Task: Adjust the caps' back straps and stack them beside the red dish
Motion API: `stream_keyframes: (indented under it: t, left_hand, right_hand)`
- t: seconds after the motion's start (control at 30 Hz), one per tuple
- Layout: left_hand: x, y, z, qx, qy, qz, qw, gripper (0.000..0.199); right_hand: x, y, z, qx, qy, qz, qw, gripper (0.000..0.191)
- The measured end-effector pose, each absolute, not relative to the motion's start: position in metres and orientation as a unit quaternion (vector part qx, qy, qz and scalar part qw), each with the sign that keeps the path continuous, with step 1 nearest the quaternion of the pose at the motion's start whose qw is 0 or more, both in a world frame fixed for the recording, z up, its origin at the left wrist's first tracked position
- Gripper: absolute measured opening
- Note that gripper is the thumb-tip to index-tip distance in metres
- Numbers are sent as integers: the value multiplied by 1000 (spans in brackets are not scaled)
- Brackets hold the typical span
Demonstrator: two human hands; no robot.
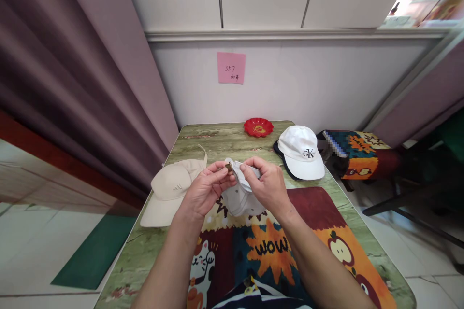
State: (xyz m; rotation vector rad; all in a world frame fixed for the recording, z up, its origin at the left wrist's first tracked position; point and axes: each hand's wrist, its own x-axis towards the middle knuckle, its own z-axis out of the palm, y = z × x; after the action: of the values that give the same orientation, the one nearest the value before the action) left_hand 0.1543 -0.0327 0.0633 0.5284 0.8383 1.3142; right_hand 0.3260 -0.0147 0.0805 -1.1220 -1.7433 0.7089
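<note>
Over the middle of the table I hold a light grey cap [239, 201], its back strap turned up between my hands. With thumb and fingers, my left hand [205, 188] pinches the small brass-coloured buckle [229, 166] at the strap. My right hand [270, 186] is closed on the cap's pale band, thumb on top, just right of the buckle. Part of the cap is hidden behind my fingers. Nearest to my left hand lies a beige cap [173, 181] with a loose strap at its back.
A white cap [297, 142] rests on a dark one at the right. A red scalloped dish [258, 127] stands near the wall. Beneath my arms lies a colourful mat [268, 251] on the wood-patterned table [213, 137]. A stool with a patterned cover [366, 149] stands beyond the right edge.
</note>
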Motion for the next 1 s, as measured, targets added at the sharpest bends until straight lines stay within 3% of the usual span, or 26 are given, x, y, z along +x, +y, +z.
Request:
stream_keyframes:
  t: [0.33,0.73,0.87,1.0]
  left_hand:
    - [157,-34,62,239,386,599,660,14]
    - [157,-29,56,129,340,583,727,16]
    - [163,-30,61,177,355,591,702,15]
    - [171,-33,66,273,413,617,612,24]
  right_hand:
    - [329,-11,76,-467,-695,311,449,24]
    - [323,-11,70,-434,-699,359,440,24]
    - [321,-9,67,-436,-674,377,463,25]
    - [319,-4,59,-417,-637,442,475,28]
